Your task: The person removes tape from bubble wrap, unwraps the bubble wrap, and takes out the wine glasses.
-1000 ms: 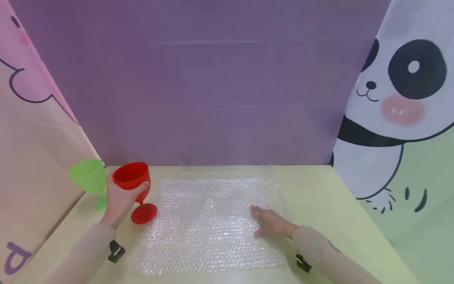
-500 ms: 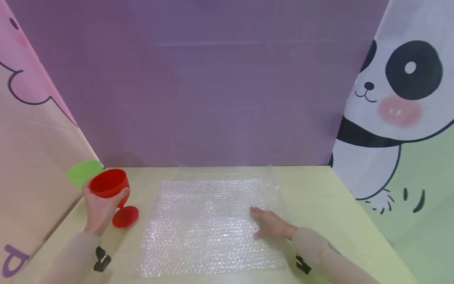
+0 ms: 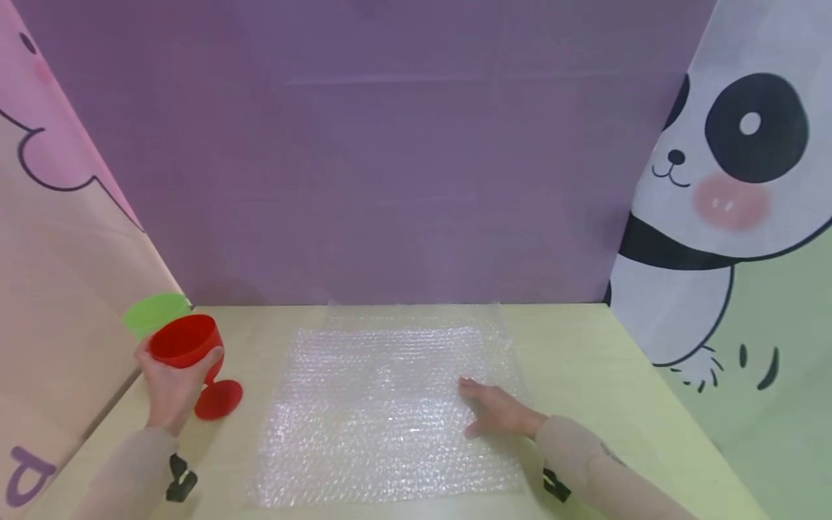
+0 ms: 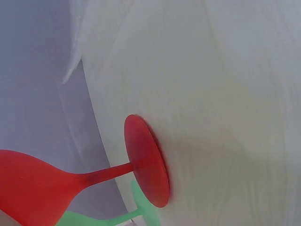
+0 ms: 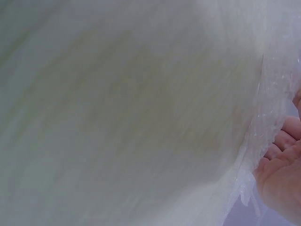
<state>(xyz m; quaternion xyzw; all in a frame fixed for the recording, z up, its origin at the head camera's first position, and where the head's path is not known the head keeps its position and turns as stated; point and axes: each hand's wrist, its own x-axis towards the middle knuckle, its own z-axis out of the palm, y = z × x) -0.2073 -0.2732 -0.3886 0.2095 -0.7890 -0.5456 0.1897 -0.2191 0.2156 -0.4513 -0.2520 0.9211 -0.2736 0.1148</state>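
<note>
In the head view my left hand point(image 3: 170, 386) grips a red plastic goblet point(image 3: 186, 339) round its bowl, the thumb at the right side. The goblet's foot point(image 4: 146, 160) is down at the tabletop in the left wrist view. Just behind it stands a green goblet point(image 3: 156, 312), mostly hidden by the red one and the hand. My right hand point(image 3: 497, 409) rests with relaxed fingers on the right part of a bubble wrap sheet point(image 3: 383, 433), which lies flat in the middle of the table. The right wrist view catches only part of that hand point(image 5: 282, 174).
The pale wooden table point(image 3: 598, 375) extends on both sides of the wrap. A purple backdrop point(image 3: 403, 180) rises along its far edge. Printed side panels, one with a panda point(image 3: 728, 166), border it left and right.
My left hand has carried the red goblet leftward and slightly nearer, in front of the green goblet, now covering most of it. The right hand has stayed on the bubble wrap.
</note>
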